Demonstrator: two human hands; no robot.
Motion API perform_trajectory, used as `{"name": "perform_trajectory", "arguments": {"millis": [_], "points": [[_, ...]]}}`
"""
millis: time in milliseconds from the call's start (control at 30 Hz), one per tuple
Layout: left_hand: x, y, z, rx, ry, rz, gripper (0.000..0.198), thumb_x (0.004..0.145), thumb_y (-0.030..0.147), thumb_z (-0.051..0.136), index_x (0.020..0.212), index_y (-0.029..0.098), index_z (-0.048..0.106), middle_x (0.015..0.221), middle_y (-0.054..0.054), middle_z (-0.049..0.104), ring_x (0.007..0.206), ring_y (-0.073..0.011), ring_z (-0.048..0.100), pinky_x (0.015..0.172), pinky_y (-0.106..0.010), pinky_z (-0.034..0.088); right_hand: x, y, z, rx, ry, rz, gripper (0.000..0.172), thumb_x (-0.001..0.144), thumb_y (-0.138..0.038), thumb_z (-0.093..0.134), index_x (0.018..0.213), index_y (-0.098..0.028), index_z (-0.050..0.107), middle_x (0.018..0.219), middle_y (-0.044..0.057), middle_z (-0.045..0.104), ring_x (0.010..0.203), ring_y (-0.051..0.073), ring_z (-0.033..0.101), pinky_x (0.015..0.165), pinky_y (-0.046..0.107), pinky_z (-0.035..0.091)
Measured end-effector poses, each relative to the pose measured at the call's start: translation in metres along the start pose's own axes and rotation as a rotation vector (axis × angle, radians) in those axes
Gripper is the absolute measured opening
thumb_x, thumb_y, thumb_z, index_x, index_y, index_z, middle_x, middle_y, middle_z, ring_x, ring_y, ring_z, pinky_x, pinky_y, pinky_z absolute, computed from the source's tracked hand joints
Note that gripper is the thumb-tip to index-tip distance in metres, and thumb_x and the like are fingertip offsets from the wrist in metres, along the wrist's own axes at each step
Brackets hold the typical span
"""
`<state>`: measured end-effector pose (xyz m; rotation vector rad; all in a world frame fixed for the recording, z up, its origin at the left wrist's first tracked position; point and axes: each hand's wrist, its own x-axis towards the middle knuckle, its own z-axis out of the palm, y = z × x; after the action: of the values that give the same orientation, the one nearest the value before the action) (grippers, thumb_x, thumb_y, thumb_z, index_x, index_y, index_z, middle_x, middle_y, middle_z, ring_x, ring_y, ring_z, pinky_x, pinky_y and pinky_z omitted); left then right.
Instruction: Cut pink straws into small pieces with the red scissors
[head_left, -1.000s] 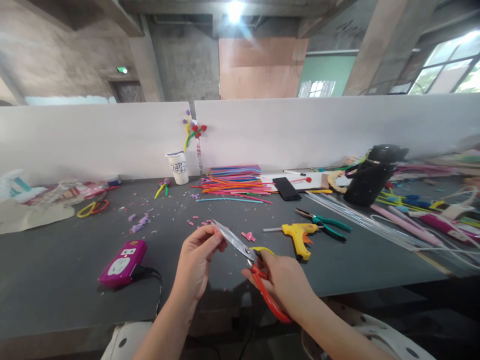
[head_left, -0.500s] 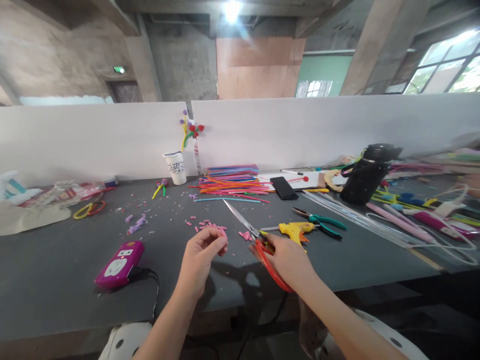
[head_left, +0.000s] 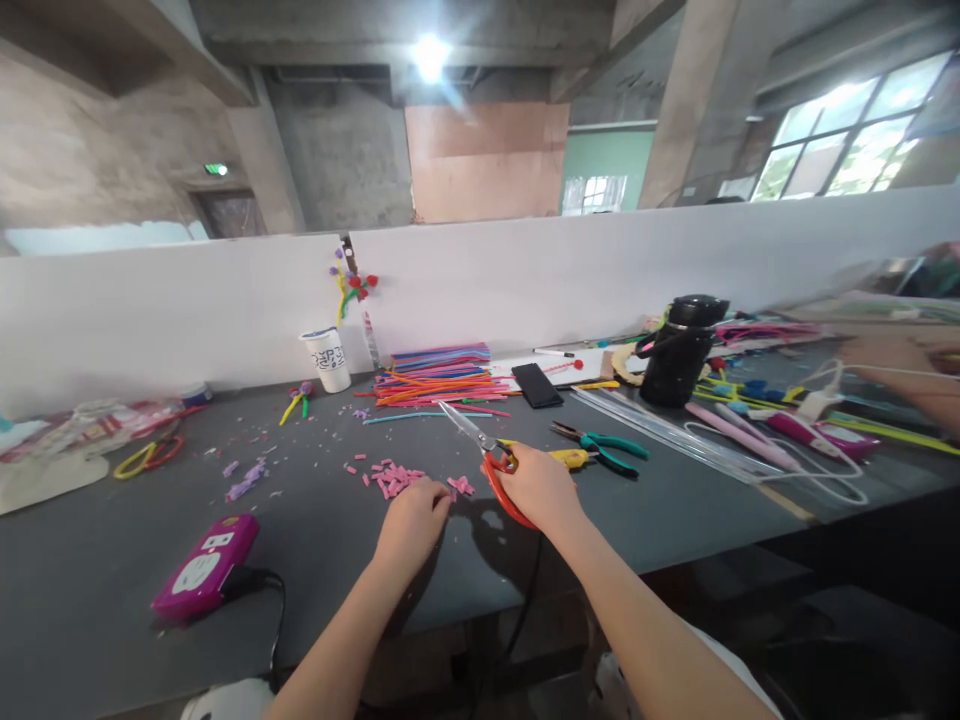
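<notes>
Head: left hand point(head_left: 412, 520) low by pink pieces point(head_left: 390, 478), grip unclear, right hand point(head_left: 541, 487) round scissors point(head_left: 484, 441).

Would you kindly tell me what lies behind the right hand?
Beyond the right hand, which holds the scissors, part of a yellow tool shows, with green-handled pliers close by. The hand covers the rest of the yellow tool, so its full shape cannot be seen.

The left hand point(head_left: 414, 520) has been lowered beside the pink pieces point(head_left: 394, 476) at lower centre. The scissors point(head_left: 498, 484) have been drawn clear of it. The yellow glue gun point(head_left: 573, 459), right of centre, is now largely covered by the right hand point(head_left: 541, 487).
</notes>
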<state>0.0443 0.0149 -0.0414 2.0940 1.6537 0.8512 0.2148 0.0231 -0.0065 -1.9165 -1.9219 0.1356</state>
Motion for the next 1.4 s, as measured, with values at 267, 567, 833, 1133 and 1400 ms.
{"name": "perform_trajectory", "arguments": {"millis": [267, 567, 833, 1133, 1400], "points": [[-0.008, -0.029, -0.030, 0.009, 0.010, -0.034, 0.021, 0.072, 0.026, 0.044, 0.076, 0.020, 0.063, 0.078, -0.004, 0.063, 0.074, -0.0192, 0.056, 0.069, -0.029, 0.040, -0.007, 0.006, -0.008, -0.013, -0.010, -0.053, 0.047, 0.071, -0.062, 0.037, 0.065, -0.019, 0.056, 0.062, 0.006, 0.061, 0.062, 0.020, 0.057, 0.049, 0.025, 0.029], [-0.037, -0.008, -0.025, -0.227, -0.329, 0.193, 0.025, 0.070, 0.013, 0.044, 0.080, 0.021, 0.066, 0.091, -0.005, 0.063, 0.086, -0.0172, 0.056, 0.080, -0.028, 0.040, -0.013, 0.001, -0.009, -0.010, -0.023, -0.115, 0.045, 0.073, -0.059, 0.039, 0.069, -0.019, 0.058, 0.066, 0.007, 0.063, 0.064, 0.020, 0.058, 0.052, 0.025, 0.030], [-0.066, -0.001, -0.028, -0.161, -0.402, 0.246, 0.057, 0.069, 0.037, 0.055, 0.123, 0.027, 0.039, 0.134, -0.005, 0.033, 0.123, -0.0236, 0.026, 0.101, -0.041, 0.013, -0.016, 0.004, -0.004, -0.016, -0.003, -0.135, 0.046, 0.074, -0.059, 0.036, 0.073, -0.018, 0.058, 0.068, 0.007, 0.063, 0.066, 0.020, 0.058, 0.053, 0.025, 0.030], [-0.047, -0.025, -0.033, -0.163, -0.039, 0.033, 0.023, 0.078, 0.023, 0.040, 0.088, 0.019, 0.060, 0.082, -0.006, 0.063, 0.073, -0.0172, 0.057, 0.063, -0.027, 0.044, -0.016, -0.009, 0.011, 0.043, -0.011, -0.151, 0.036, 0.077, -0.050, 0.038, 0.079, -0.019, 0.056, 0.071, 0.004, 0.063, 0.067, 0.018, 0.057, 0.053, 0.024, 0.031], [-0.001, -0.037, -0.027, 0.307, 0.101, 0.117, 0.021, 0.074, 0.012, 0.040, 0.073, 0.017, 0.059, 0.081, -0.006, 0.053, 0.082, -0.0181, 0.050, 0.074, -0.029, 0.038, -0.018, -0.016, 0.016, 0.059, -0.004, -0.207, 0.030, 0.076, -0.043, 0.043, 0.087, -0.019, 0.055, 0.077, 0.004, 0.063, 0.072, 0.018, 0.057, 0.057, 0.024, 0.032]]}}
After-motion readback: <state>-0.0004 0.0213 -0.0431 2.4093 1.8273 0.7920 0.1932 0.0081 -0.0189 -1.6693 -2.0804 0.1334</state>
